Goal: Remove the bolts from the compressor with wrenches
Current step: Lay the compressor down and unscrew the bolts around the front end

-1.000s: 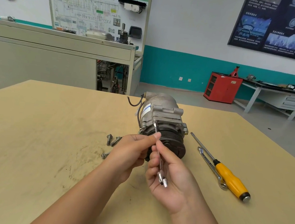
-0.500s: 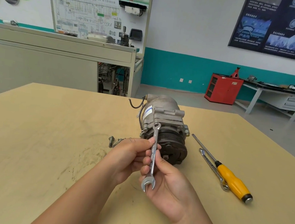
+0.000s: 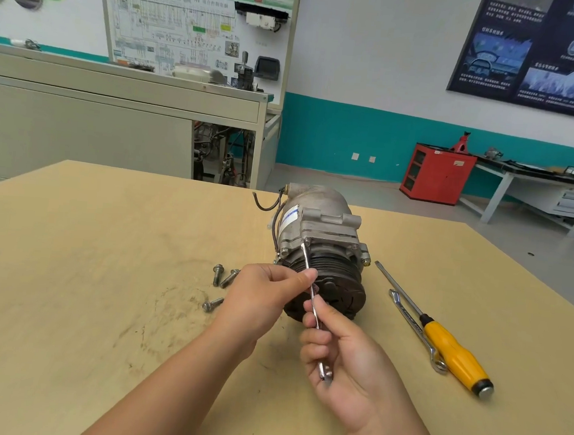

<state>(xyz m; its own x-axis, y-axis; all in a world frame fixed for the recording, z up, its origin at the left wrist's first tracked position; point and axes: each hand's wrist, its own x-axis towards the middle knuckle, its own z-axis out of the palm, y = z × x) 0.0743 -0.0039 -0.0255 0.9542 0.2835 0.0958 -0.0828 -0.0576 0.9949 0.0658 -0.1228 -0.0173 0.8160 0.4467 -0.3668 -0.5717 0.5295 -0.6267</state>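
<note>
Wrench [image 3: 307, 258] set against compressor [image 3: 326, 227] flange, presumably on a bolt: my left hand [image 3: 262, 301] pinches the shank to steady it, my right hand [image 3: 346, 362] grips the tail for leverage.

Bolts [image 3: 222, 286] left of compressor [image 3: 322, 234]; screwdriver [image 3: 441, 336] right.

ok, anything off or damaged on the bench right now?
A black wire on the compressor ends loose, plugged into nothing. A dirty scuffed patch marks the table beside three loose bolts. No spill.
</note>
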